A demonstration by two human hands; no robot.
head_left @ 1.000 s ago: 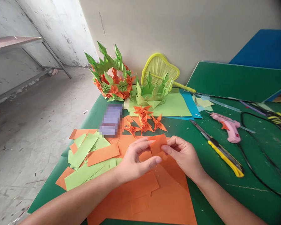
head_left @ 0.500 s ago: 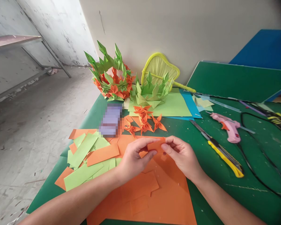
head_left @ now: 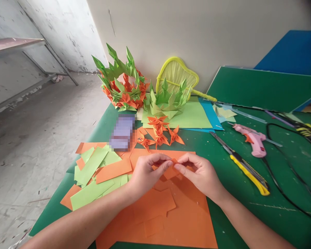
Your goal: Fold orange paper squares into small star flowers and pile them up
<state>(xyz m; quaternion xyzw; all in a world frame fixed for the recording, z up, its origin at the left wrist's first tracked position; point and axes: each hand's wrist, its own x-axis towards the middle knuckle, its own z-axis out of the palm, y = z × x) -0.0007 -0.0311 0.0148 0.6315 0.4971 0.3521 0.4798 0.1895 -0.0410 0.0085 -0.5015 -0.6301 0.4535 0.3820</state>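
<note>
Between my two hands is a small piece of orange paper (head_left: 174, 161), pinched at its near top edge. My left hand (head_left: 150, 172) grips its left side between thumb and fingers; my right hand (head_left: 198, 171) pinches the right side. Fingers partly hide the paper, so its folds are hard to make out. Beneath both hands lies a large orange sheet (head_left: 189, 214) with smaller orange pieces on it. Just beyond are several folded orange paper flowers (head_left: 159, 133). Loose green and orange paper strips (head_left: 93, 166) are heaped to the left of my left hand.
A pixelated phone-like object (head_left: 123, 132) lies behind the strips. At the back stand an orange-and-green paper crown (head_left: 124, 90), a green paper crown (head_left: 168, 103) and a yellow-rimmed fan (head_left: 177, 71). To the right are a yellow utility knife (head_left: 245, 169) and a pink glue gun (head_left: 251, 138) with its cable.
The orange paper has been turned in my fingers, and less of its face shows above them. My hands have come slightly closer together at the fingertips.
</note>
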